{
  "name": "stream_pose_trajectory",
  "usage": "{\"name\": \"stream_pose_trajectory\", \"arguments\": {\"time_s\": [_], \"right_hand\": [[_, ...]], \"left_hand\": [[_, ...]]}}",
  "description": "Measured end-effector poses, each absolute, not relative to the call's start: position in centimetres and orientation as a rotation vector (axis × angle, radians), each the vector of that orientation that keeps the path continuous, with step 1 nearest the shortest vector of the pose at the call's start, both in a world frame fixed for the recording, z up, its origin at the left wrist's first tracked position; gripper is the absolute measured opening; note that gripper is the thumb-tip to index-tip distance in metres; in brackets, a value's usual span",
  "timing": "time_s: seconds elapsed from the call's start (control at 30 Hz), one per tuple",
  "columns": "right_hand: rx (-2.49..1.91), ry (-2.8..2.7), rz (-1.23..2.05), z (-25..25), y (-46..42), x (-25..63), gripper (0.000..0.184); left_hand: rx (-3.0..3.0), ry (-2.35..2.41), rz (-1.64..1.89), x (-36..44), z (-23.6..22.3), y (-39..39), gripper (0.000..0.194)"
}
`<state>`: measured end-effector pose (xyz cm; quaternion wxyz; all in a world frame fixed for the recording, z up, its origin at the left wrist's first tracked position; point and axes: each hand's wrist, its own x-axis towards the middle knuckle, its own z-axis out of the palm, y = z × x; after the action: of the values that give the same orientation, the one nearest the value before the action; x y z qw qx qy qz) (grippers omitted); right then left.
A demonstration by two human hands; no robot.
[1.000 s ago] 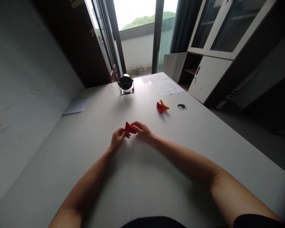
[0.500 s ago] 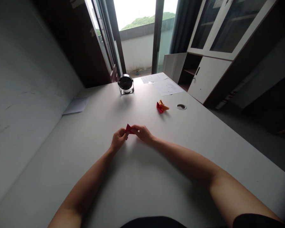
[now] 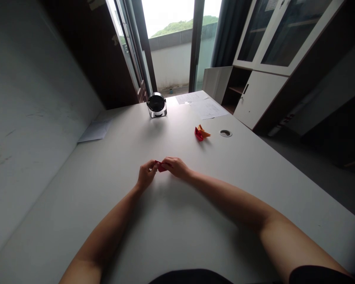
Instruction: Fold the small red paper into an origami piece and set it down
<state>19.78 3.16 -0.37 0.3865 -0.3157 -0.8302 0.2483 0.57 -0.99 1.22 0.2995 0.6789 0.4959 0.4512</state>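
Observation:
Between my two hands is a small piece of folded red paper, just above or on the white table. My left hand pinches its left end between thumb and fingers. From the other side my right hand grips it, with the fingers over its upper part and hiding some of it. Farther back and to the right, red and orange folded paper pieces lie together on the table, apart from both hands.
A round black device on a metal stand stands at the table's far side. Printed sheets lie at the far right, and more paper rests by the left wall. A round cable hole is near the right edge.
The red paper's upright point no longer shows; the paper now looks flatter and tilted. My right fingers have moved over its top. The other folded pieces have stayed put.

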Motion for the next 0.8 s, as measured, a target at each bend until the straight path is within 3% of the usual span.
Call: {"name": "stream_pose_trajectory", "arguments": {"time_s": [0.2, 0.8], "right_hand": [[-0.772, -2.148, 0.620, -0.28, 3.21, 19.95, 0.023], [-0.840, -2.093, 0.622, -0.34, 3.52, 20.54, 0.028]], "left_hand": [[1.680, 1.242, 1.254, 0.78, 0.90, -0.98, 0.021], [1.517, 1.204, 1.412, 0.44, 0.62, -0.43, 0.029]]}}
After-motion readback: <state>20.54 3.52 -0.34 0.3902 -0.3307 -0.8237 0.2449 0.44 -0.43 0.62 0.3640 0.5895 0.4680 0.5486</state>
